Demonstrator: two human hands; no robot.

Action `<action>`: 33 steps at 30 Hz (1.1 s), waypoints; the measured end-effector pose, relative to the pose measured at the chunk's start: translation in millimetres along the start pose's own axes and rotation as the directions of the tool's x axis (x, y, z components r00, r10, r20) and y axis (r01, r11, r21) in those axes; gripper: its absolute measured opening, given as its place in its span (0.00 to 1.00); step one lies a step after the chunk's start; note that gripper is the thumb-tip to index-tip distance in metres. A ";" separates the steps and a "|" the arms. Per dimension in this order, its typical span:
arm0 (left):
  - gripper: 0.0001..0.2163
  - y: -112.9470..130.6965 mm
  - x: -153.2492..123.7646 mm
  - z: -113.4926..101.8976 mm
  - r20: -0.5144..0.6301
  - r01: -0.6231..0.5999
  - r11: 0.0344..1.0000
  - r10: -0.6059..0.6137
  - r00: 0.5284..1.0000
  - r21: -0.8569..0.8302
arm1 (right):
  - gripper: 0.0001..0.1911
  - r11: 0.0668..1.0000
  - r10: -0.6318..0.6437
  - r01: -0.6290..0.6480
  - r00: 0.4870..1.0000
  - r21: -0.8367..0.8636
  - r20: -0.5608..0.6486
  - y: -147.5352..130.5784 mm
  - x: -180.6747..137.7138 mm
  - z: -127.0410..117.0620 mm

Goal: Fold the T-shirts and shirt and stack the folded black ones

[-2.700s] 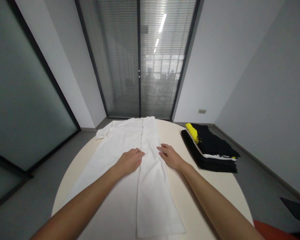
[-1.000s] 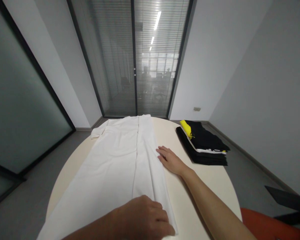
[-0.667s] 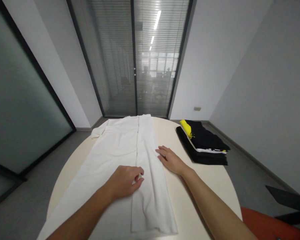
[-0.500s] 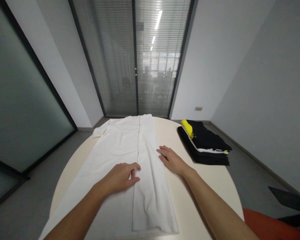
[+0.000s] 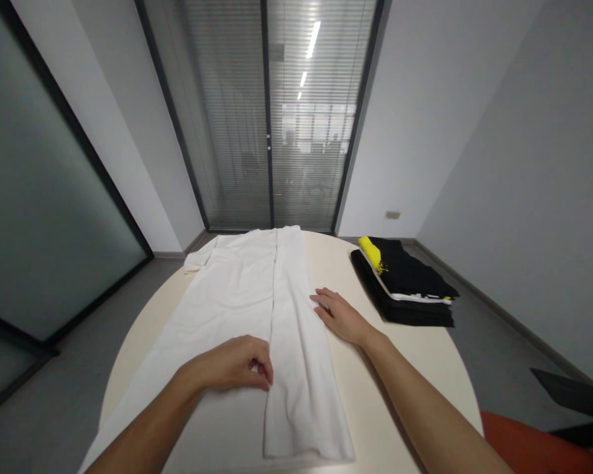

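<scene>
On table point(image 5: 432, 349), L hand point(image 5: 240, 362) grip prob. pinching white garment point(image 5: 232, 303) edge; R hand point(image 5: 340, 316) spread.

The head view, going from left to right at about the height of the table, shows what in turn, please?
Frosted glass panel, left hand at the folded edge of the white garment, right hand, stack of mostly black folded cloth, red item in the lower right corner.

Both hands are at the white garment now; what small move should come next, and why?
I'd probably ease the left hand gently leftward to smooth the folded strip: its fingertips appear to pinch the strip's left edge, the strip shows creases, and the right hand lies at its right edge, placed to steady it.
</scene>
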State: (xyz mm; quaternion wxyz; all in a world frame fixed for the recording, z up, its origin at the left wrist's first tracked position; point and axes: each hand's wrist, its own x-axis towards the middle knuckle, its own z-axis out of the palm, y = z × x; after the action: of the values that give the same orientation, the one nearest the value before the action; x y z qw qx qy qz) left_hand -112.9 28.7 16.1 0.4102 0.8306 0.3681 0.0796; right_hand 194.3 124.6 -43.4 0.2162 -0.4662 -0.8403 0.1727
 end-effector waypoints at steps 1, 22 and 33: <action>0.07 0.5 -0.4 -0.3 0.007 -0.009 1.000 0.009 1.000 -0.018 | 0.24 1.000 -0.003 0.003 1.000 0.001 -0.002 0.5 0.0 0.1; 0.10 7.5 -1.8 1.0 -0.071 0.000 0.994 0.008 0.997 0.110 | 0.20 0.998 -0.042 0.044 0.997 -0.037 0.063 -34.6 -12.1 -32.8; 0.32 42.1 16.3 62.3 0.148 -0.455 0.829 0.430 0.890 0.325 | 0.50 1.000 -0.004 0.011 0.950 -0.021 0.313 -17.6 -19.9 -37.4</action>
State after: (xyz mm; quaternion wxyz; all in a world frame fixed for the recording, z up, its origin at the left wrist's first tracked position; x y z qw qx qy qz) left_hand -51.2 -15.6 3.9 0.2382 0.9549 0.1595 0.0768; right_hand 210.8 101.9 -7.1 0.0754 -0.4323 -0.8675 0.2342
